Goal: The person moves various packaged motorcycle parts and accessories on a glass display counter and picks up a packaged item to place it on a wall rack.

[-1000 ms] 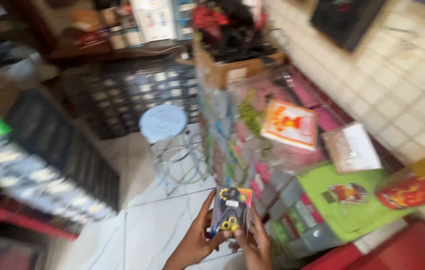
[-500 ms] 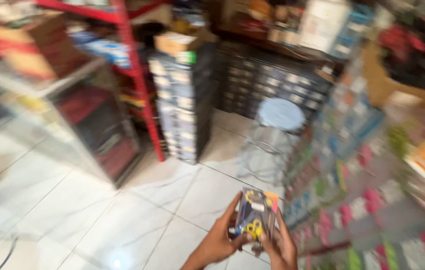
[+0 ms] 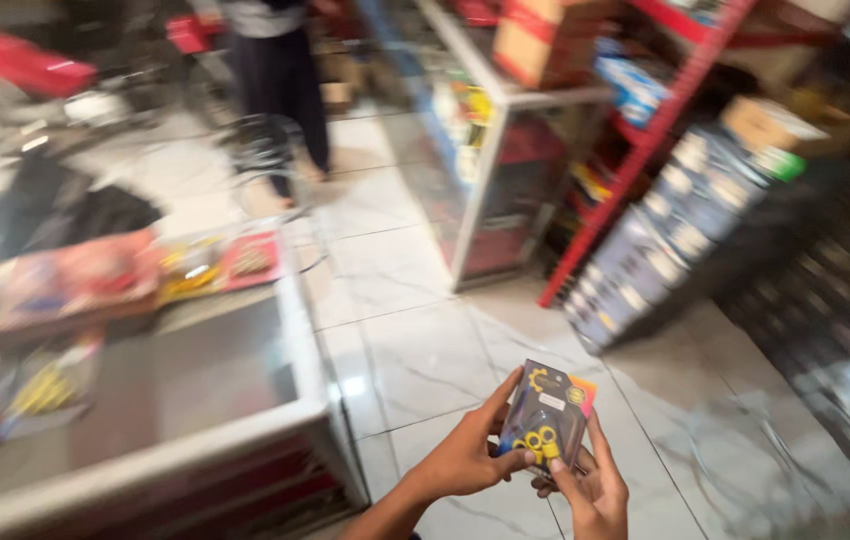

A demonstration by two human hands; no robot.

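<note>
A small dark packet (image 3: 546, 417) with yellow shapes on its front and a coloured edge is held low in the head view, over the pale tiled floor. My left hand (image 3: 467, 455) grips its left side, thumb across the lower front. My right hand (image 3: 590, 483) supports it from below and on the right, fingers along its edge. Both forearms come in from the bottom of the frame.
A glass counter (image 3: 195, 440) with packaged goods stands at the left. A glass display case (image 3: 485, 150), a red shelf rack (image 3: 645, 150) and stacked dark boxes (image 3: 675, 240) line the right. A person (image 3: 275, 70) in dark trousers stands at the back by a stool (image 3: 265, 150).
The view has swung far to the left, from the wall racks and round stool to the counter and display case. Both hands keep hold of the packet, now a little more to the right.
</note>
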